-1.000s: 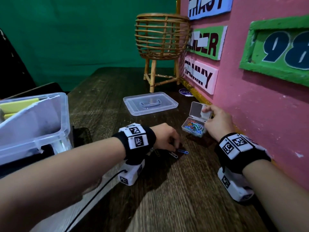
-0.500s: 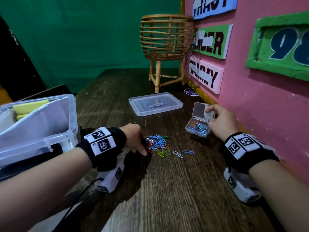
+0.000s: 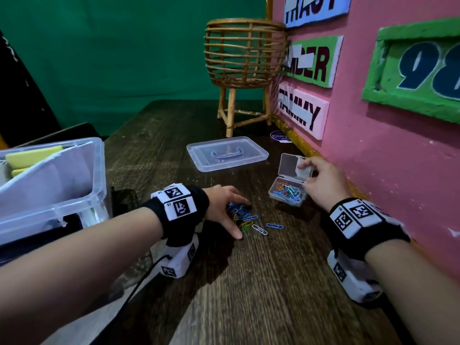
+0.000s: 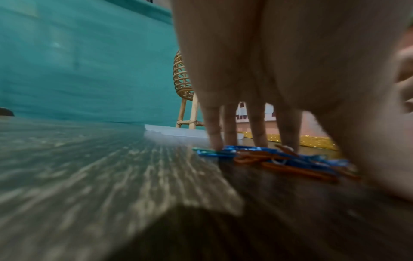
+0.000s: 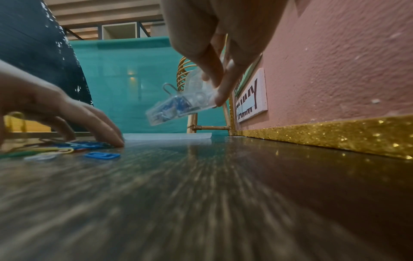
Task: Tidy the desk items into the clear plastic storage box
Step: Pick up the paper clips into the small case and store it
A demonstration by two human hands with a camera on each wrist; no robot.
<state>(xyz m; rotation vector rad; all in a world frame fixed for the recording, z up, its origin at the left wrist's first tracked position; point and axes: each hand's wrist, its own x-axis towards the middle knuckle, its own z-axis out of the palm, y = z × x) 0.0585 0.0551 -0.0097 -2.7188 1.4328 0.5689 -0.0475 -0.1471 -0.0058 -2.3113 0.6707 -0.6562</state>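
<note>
A heap of coloured paper clips [image 3: 245,220] lies on the dark wooden desk, with two stray ones [image 3: 259,229] just to its right. My left hand [image 3: 234,210] arches over the heap, and its fingers [image 4: 215,134] reach down with their tips on the clips [image 4: 268,157]. My right hand [image 3: 321,183] pinches a small clear case [image 3: 287,192] with its lid open and clips inside. In the right wrist view the case [image 5: 178,107] is tilted and off the desk. The clear storage box [image 3: 98,170] stands at the left with yellow pads and paper in it.
The storage box's flat clear lid [image 3: 227,153] lies on the desk beyond the clips. A wicker basket stand [image 3: 245,53] occupies the far corner. A pink wall [image 3: 373,158] with name signs and a gold glitter strip [image 5: 324,136] runs close along the right.
My left hand drew back to the left and uncovered the heap of clips. It has now come down over the heap again. My right hand has kept hold of the small case.
</note>
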